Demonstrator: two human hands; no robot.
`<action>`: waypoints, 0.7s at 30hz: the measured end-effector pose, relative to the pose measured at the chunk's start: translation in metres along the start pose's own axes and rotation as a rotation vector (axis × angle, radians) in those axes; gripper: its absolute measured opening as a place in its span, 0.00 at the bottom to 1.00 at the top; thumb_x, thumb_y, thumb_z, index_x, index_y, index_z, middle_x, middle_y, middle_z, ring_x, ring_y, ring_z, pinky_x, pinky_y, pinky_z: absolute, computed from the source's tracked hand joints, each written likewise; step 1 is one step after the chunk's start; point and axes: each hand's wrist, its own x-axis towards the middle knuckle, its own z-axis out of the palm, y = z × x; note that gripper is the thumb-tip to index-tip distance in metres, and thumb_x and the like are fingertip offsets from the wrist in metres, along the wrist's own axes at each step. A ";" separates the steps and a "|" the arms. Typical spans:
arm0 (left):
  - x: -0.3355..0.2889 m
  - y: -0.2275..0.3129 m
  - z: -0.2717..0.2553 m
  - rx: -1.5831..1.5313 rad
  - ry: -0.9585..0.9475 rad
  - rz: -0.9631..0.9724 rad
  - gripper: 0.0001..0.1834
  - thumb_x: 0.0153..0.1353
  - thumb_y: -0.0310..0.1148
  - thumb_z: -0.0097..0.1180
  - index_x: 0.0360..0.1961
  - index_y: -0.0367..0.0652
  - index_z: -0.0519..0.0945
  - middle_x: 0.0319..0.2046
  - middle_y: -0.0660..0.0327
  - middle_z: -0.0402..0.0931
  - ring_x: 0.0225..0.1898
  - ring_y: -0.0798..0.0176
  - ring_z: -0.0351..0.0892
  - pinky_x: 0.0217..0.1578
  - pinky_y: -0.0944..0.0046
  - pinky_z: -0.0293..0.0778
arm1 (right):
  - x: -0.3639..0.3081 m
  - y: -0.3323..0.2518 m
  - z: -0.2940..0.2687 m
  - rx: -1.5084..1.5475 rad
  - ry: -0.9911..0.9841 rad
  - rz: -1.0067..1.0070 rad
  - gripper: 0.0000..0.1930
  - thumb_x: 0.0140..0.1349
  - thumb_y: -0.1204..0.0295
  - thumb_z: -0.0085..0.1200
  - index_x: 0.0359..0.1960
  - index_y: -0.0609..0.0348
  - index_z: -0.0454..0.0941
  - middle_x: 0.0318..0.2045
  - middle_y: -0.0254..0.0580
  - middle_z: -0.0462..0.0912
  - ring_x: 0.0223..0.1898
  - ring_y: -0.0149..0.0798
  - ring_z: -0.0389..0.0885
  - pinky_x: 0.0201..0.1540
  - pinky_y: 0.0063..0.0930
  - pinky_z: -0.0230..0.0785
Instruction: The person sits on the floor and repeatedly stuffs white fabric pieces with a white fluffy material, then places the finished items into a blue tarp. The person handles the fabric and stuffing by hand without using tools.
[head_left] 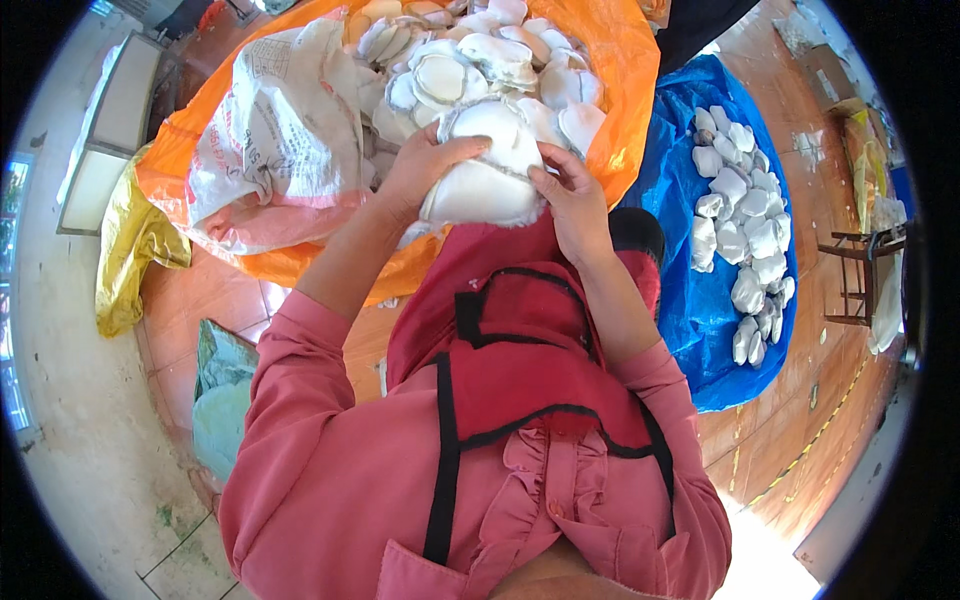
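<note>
In front of my lap I hold a white, puffy padded piece [485, 192] with a fuzzy greyish edge. It shows two rounded lobes, one above the other; I cannot tell whether they are joined or two separate pads. My left hand [428, 168] grips its left side, thumb lying across the top. On the right edge my right hand [572, 198] pinches it between thumb and fingers. Just beyond, a heap of similar white pads [470, 65] fills a large orange plastic sheet [628, 90].
A white printed woven sack [280, 125] lies over the orange sheet's left part. To the right, a blue tarp [685, 320] bears several stacked white pads [740, 200]. A yellow bag [140, 245] and a green bag [222, 400] are at left, a wooden stool [855, 270] far right.
</note>
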 end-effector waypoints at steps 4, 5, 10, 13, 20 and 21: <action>-0.012 0.000 0.007 -0.047 -0.065 -0.003 0.26 0.57 0.31 0.62 0.57 0.39 0.72 0.43 0.58 0.79 0.38 0.62 0.82 0.40 0.61 0.80 | 0.000 -0.005 0.003 0.076 0.051 0.000 0.18 0.57 0.77 0.64 0.50 0.64 0.77 0.42 0.36 0.80 0.42 0.28 0.76 0.48 0.21 0.69; -0.012 -0.001 0.003 -0.031 -0.079 -0.046 0.28 0.57 0.32 0.62 0.59 0.39 0.70 0.45 0.57 0.79 0.40 0.62 0.82 0.41 0.60 0.79 | -0.001 -0.005 0.004 0.091 0.065 -0.011 0.17 0.57 0.78 0.64 0.48 0.65 0.77 0.39 0.36 0.81 0.41 0.28 0.77 0.47 0.20 0.69; -0.026 -0.019 0.003 0.109 -0.238 -0.155 0.36 0.59 0.45 0.64 0.62 0.36 0.66 0.53 0.54 0.74 0.53 0.60 0.75 0.53 0.58 0.72 | -0.007 0.004 -0.004 0.059 0.067 0.013 0.13 0.57 0.80 0.63 0.44 0.64 0.77 0.37 0.33 0.80 0.38 0.26 0.77 0.45 0.18 0.69; -0.025 -0.023 0.000 0.273 -0.228 -0.144 0.37 0.57 0.46 0.66 0.61 0.35 0.68 0.51 0.56 0.75 0.51 0.63 0.73 0.52 0.62 0.70 | -0.005 0.010 -0.008 -0.097 0.069 0.031 0.11 0.57 0.80 0.62 0.41 0.63 0.77 0.35 0.31 0.79 0.37 0.24 0.76 0.43 0.16 0.68; -0.025 -0.012 0.014 0.596 -0.303 -0.130 0.40 0.47 0.39 0.74 0.59 0.36 0.69 0.48 0.60 0.76 0.49 0.66 0.73 0.52 0.64 0.70 | -0.008 0.013 -0.014 -0.130 0.000 0.050 0.09 0.56 0.84 0.58 0.38 0.61 0.77 0.34 0.28 0.77 0.35 0.23 0.73 0.39 0.14 0.66; -0.025 -0.011 0.015 0.612 -0.338 -0.157 0.40 0.47 0.38 0.74 0.59 0.36 0.69 0.48 0.60 0.76 0.49 0.66 0.73 0.52 0.64 0.70 | -0.007 0.014 -0.014 -0.178 0.013 0.047 0.09 0.54 0.85 0.58 0.36 0.61 0.77 0.33 0.29 0.76 0.34 0.23 0.72 0.37 0.15 0.64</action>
